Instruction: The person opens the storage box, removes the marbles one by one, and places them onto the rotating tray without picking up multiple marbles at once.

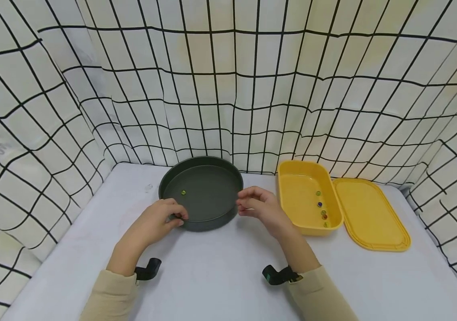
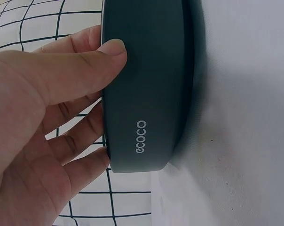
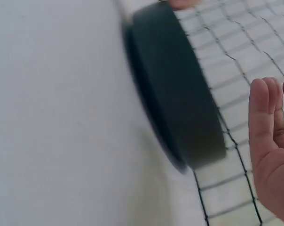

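- Head view: a dark green pan (image 1: 208, 189), round and shallow, rests on a white table (image 1: 220, 281), between the person's 2 hands, which are well apart from each other.
- The left hand (image 1: 154, 221) grips the pan's rim at its near left; in the left wrist view the thumb (image 2: 114, 49) presses the outer wall, and the other fingers (image 2: 81, 134) reach behind the rim.
- White lettering (image 2: 141, 136) on that wall reads "ecoco".
- The right hand (image 1: 263, 210) hovers beside the pan's right edge, fingers gently bent; the right wrist view shows its fingers (image 3: 260, 108) extended and apart from the pan, with the thumb out of sight.
- 1 small green marble (image 1: 183, 192) lies inside the pan, towards the left.
- Right of that hand stands a yellow box (image 1: 298, 189), with 5 small marbles (image 1: 319, 204) along its right side: 1 blue, 1 reddish, the others greenish or yellowish.
- A flat yellow lid (image 1: 374, 214) lies just to the box's right.
- White cloth with a black grid (image 1: 245, 53) rises behind the table and at its sides.
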`<state>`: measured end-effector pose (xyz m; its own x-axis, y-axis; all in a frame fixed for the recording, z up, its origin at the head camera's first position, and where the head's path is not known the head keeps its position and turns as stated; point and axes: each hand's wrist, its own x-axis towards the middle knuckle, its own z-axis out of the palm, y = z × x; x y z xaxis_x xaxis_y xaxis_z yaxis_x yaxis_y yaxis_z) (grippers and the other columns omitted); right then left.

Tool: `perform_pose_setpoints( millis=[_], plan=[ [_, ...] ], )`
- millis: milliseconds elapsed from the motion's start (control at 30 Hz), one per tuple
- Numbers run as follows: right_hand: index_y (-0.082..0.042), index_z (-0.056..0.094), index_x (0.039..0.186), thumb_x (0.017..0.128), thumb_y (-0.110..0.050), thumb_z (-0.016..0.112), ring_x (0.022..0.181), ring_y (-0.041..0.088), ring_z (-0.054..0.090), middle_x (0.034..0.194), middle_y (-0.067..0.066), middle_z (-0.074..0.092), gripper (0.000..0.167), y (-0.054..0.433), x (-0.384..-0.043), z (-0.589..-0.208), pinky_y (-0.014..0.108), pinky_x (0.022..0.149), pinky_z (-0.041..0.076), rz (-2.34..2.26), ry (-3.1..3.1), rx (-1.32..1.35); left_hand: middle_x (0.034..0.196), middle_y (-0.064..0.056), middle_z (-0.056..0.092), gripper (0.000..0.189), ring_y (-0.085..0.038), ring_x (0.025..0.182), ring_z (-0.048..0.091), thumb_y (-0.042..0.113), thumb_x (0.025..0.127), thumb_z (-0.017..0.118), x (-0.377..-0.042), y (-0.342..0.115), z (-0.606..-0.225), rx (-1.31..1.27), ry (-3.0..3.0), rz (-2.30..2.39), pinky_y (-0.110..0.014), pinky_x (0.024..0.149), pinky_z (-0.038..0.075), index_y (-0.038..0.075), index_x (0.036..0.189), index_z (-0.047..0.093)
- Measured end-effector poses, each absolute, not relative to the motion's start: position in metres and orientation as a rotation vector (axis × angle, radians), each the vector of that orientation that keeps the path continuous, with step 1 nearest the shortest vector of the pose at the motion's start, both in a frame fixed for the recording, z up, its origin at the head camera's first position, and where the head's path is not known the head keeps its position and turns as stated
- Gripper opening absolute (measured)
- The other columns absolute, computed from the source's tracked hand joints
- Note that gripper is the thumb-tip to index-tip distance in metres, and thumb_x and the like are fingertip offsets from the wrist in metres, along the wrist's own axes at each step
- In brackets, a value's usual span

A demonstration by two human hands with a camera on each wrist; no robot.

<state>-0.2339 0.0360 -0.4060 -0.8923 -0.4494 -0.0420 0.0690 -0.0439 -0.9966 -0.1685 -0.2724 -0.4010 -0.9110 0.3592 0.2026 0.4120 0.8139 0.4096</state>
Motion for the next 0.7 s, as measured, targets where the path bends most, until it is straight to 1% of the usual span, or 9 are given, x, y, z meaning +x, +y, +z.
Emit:
perform_pose_setpoints(
  millis=[67, 133, 167, 200, 333, 400, 567, 700],
  plan=[
    [0.004, 0.059, 0.118, 0.097, -0.010, 0.062, 0.101, 0.036, 0.065, 0.108, 0.017, 0.064, 0.025, 0.049, -0.233, -0.400, 0.036, 0.088, 0.058, -2.016, 1.905, -0.367, 0.088, 0.010, 0.061, 0.018, -0.014, 0.087, 0.059, 0.005, 0.084, 0.078, -0.168, -0.272, -0.401, -0.609, -2.883, -0.684, -0.037, 0.079, 0.050, 0.021, 0.091, 0.073],
    [0.000, 0.060, 0.117, 0.098, -0.013, 0.063, 0.101, 0.035, 0.065, 0.110, 0.018, 0.064, 0.023, 0.062, -0.233, -0.393, 0.036, 0.089, 0.058, -2.028, 1.948, -0.348, 0.088, 0.010, 0.061, 0.018, -0.013, 0.086, 0.059, 0.005, 0.084, 0.078, -0.168, -0.272, -0.402, -0.609, -2.879, -0.687, -0.036, 0.079, 0.050, 0.021, 0.091, 0.073],
    [-0.003, 0.062, 0.116, 0.098, -0.015, 0.063, 0.102, 0.037, 0.064, 0.109, 0.016, 0.065, 0.021, 0.068, -0.233, -0.389, 0.036, 0.088, 0.058, -2.039, 1.977, -0.343, 0.088, 0.010, 0.061, 0.018, -0.013, 0.087, 0.059, 0.005, 0.084, 0.078, -0.169, -0.272, -0.402, -0.608, -2.878, -0.690, -0.036, 0.079, 0.050, 0.021, 0.091, 0.073],
    [-0.003, 0.062, 0.116, 0.099, -0.018, 0.062, 0.103, 0.038, 0.064, 0.109, 0.016, 0.066, 0.023, 0.074, -0.233, -0.386, 0.035, 0.088, 0.058, -2.050, 2.003, -0.348, 0.088, 0.011, 0.061, 0.018, -0.013, 0.087, 0.059, 0.005, 0.084, 0.078, -0.169, -0.272, -0.403, -0.608, -2.879, -0.693, -0.036, 0.079, 0.050, 0.021, 0.091, 0.073],
    [-0.003, 0.062, 0.119, 0.105, -0.029, 0.053, 0.097, 0.035, 0.066, 0.103, 0.015, 0.070, 0.031, 0.089, -0.231, -0.379, 0.033, 0.086, 0.058, -2.083, 2.054, -0.360, 0.088, 0.011, 0.061, 0.018, -0.013, 0.087, 0.059, 0.005, 0.084, 0.078, -0.168, -0.273, -0.402, -0.607, -2.885, -0.698, -0.036, 0.079, 0.050, 0.021, 0.091, 0.074],
    [-0.003, 0.062, 0.120, 0.106, -0.033, 0.050, 0.093, 0.030, 0.068, 0.100, 0.012, 0.072, 0.036, 0.094, -0.232, -0.379, 0.032, 0.085, 0.058, -2.068, 2.079, -0.365, 0.088, 0.011, 0.061, 0.018, -0.013, 0.086, 0.059, 0.005, 0.084, 0.078, -0.167, -0.273, -0.401, -0.603, -2.884, -0.693, -0.036, 0.079, 0.050, 0.021, 0.091, 0.074],
    [0.000, 0.063, 0.117, 0.106, -0.033, 0.050, 0.091, 0.024, 0.069, 0.101, 0.009, 0.073, 0.038, 0.108, -0.238, -0.382, 0.030, 0.084, 0.058, -2.069, 2.139, -0.338, 0.088, 0.010, 0.061, 0.018, -0.015, 0.086, 0.059, 0.004, 0.084, 0.078, -0.168, -0.273, -0.401, -0.634, -2.866, -0.691, -0.036, 0.078, 0.050, 0.020, 0.091, 0.073],
    [0.004, 0.061, 0.114, 0.106, -0.033, 0.050, 0.092, 0.026, 0.068, 0.102, 0.010, 0.073, 0.040, 0.125, -0.243, -0.385, 0.029, 0.082, 0.059, -2.038, 2.230, -0.321, 0.088, 0.010, 0.061, 0.018, -0.015, 0.085, 0.060, 0.004, 0.084, 0.078, -0.170, -0.271, -0.402, -0.652, -2.858, -0.696, -0.035, 0.078, 0.050, 0.020, 0.090, 0.073]
  ],
)
